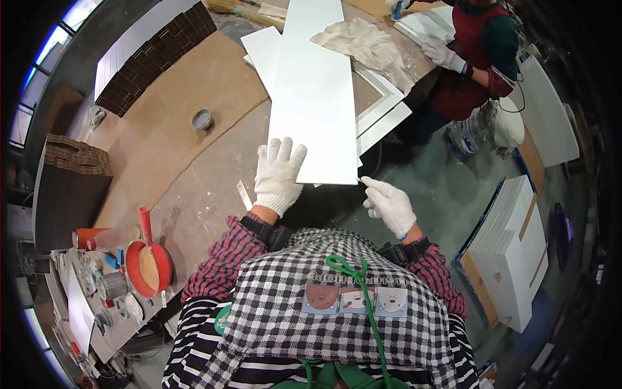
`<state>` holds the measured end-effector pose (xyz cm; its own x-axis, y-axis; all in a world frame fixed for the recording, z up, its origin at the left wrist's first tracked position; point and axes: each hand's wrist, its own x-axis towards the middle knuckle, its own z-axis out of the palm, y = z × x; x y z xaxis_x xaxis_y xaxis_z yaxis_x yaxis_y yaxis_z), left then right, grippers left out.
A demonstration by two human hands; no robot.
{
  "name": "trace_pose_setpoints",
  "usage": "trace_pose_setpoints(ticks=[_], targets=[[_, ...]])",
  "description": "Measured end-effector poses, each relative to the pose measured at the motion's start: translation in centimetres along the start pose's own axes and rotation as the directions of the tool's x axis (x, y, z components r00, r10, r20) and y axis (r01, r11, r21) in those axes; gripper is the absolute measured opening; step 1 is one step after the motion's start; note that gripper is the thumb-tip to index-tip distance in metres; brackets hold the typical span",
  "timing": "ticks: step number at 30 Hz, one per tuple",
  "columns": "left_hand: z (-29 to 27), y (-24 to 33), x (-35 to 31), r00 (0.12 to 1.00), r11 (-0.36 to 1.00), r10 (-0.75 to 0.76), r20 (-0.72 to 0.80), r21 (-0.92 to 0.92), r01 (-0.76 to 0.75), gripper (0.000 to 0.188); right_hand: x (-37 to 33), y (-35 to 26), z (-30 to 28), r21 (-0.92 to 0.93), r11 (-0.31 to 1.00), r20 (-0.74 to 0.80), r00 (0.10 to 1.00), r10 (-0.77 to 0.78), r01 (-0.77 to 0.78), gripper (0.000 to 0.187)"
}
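Note:
A long white panel (314, 123) lies lengthwise in front of me, its near end reaching past the worktable's edge. My left hand (278, 174), in a white knitted glove, rests with spread fingers at the panel's left edge close to the near end. At the near right corner is my right hand (391, 206), gloved too. Its index finger stretches to that corner while the other fingers are loosely bent; I see nothing held in them. Under the long panel lie more white panels (261, 58) and white frame-like pieces (382, 123). A crumpled cream cloth (369, 48) covers part of the stack.
On the brown worktable (188, 84) sit a small grey cup (202, 119), a metal strip (244, 194) and a red pan (149, 269) among cans. Dark-edged stacked boards (155, 58) stand far left. A co-worker (479, 58) works far right. Stacked panels (505, 253) stand right, near a bucket (495, 129).

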<state>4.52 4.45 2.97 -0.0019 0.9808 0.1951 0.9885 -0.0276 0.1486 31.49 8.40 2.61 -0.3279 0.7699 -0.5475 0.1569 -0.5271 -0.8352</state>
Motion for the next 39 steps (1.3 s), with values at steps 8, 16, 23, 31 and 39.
trace_pose_setpoints(ticks=[8, 16, 23, 31, 39], targets=[[0.1, -0.1, -0.1, 0.999, 1.000, -0.013, 0.030, -0.003, 0.013, 0.060, -1.7, 0.8, -1.0, -0.188, 0.981, 0.005, 0.999, 0.050, -0.048, 0.032], [0.0, 0.0, -0.1, 1.000, 1.000, -0.005, 0.004, -0.010, 0.005, 0.060, -1.0, 2.2, -0.5, -0.032, 0.995, -0.019, 0.995, -0.094, 0.094, 0.035], [0.3, -0.1, -0.3, 0.999, 1.000, 0.009, -0.041, 0.011, -0.008, 0.060, -0.8, 2.3, -0.1, -0.132, 0.944, -0.033, 0.950, -0.310, 0.303, 0.036], [0.4, -0.2, -0.1, 0.998, 1.000, 0.027, -0.059, 0.009, -0.026, 0.061, 0.2, 3.5, -0.2, -0.333, 0.867, 0.008, 0.920, -0.391, 0.371, 0.036], [0.6, -0.4, -0.3, 0.995, 0.999, 0.031, -0.097, 0.010, -0.030, 0.063, -2.7, 0.1, 0.1, -0.883, 0.345, 0.102, 0.846, -0.523, 0.319, 0.034]])
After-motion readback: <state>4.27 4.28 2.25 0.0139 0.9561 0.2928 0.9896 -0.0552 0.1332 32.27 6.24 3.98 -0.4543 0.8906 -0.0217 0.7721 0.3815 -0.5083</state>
